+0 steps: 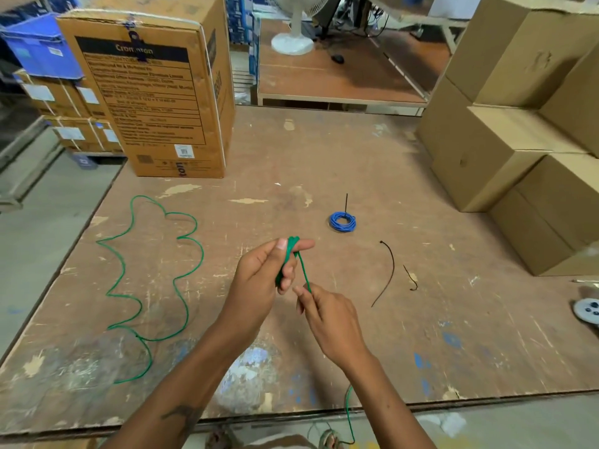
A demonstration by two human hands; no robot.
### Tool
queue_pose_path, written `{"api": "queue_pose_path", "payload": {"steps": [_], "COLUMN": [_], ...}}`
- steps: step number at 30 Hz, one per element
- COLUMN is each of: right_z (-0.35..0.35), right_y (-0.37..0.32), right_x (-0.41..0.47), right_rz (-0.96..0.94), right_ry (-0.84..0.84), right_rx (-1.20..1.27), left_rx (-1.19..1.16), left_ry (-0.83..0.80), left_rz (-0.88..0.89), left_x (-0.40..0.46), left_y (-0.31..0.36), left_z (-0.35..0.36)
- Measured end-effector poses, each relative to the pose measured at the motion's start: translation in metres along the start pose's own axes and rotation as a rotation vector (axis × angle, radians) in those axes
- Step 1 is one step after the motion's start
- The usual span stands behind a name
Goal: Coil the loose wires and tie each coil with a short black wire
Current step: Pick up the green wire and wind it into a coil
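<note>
A long green wire [181, 293] snakes in loose loops over the left half of the wooden board. My left hand [259, 273] holds a few turns of this green wire wound around its fingers. My right hand [324, 312] pinches the green strand just below the left hand. More green wire hangs down past the board's front edge. A coiled blue wire [342, 221] lies in the middle of the board, with a black tie end sticking up behind it. A short black wire [387, 273] and a smaller black piece [411, 278] lie to the right of my hands.
A tall printed cardboard box [155, 102] stands at the back left of the board [291, 176]. Stacked plain cardboard boxes [505, 150] line the right side. A small white object [586, 311] sits at the right edge. Blue crates and a pedestal fan stand farther back.
</note>
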State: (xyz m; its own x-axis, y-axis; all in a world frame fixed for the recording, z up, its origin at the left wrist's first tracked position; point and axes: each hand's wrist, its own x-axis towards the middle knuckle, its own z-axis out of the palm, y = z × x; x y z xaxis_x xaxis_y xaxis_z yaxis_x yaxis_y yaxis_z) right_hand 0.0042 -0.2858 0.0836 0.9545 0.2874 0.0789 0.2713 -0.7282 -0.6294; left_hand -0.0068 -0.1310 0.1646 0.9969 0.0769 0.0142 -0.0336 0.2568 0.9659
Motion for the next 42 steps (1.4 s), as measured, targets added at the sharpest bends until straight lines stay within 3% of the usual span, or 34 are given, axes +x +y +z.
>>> {"api": "queue_pose_path", "payload": {"steps": [6,11,15,20,22,24,28,33,36,42], "right_z": [-0.008,-0.006,0.005,-0.006,-0.015,-0.018,-0.008,0.008,0.009,0.002], "right_y": [-0.006,-0.015,-0.015,0.002,0.012,0.022,0.033,0.038,0.037,0.013], "right_x": [-0.010,-0.009,-0.026,-0.022,-0.018,-0.016,-0.017,-0.013,-0.012,-0.022], "right_rz": [-0.155,0.020,0.153,0.263,0.349,0.352,0.224,0.347,0.328,0.092], "right_ry": [0.009,-0.175,-0.077,0.207,0.166,0.069,0.002,0.254,0.281,0.036], "right_rx": [0.133,0.364,0.763,1.046,1.314,1.430,1.187,0.898,0.753,0.299], "left_rx": [-0.180,-0.425,-0.381,-0.237,-0.272,-0.318,-0.364,-0.276,-0.240,-0.108], "left_ry": [0.024,0.034,-0.005,-0.117,-0.126,-0.095,0.028,0.234,0.350,0.472], "left_rz": [-0.024,-0.047,-0.072,-0.177,-0.200,-0.175,-0.086,-0.010,0.011,0.050], "left_x": [0.017,0.036,0.049,0.064,0.070,0.077,0.098,0.112,0.117,0.120], "left_y": [-0.001,0.001,0.014,0.023,0.027,0.030,0.028,-0.004,-0.024,-0.045], "left_z": [0.008,0.024,0.025,0.008,0.000,-0.006,-0.020,-0.032,-0.040,-0.044]}}
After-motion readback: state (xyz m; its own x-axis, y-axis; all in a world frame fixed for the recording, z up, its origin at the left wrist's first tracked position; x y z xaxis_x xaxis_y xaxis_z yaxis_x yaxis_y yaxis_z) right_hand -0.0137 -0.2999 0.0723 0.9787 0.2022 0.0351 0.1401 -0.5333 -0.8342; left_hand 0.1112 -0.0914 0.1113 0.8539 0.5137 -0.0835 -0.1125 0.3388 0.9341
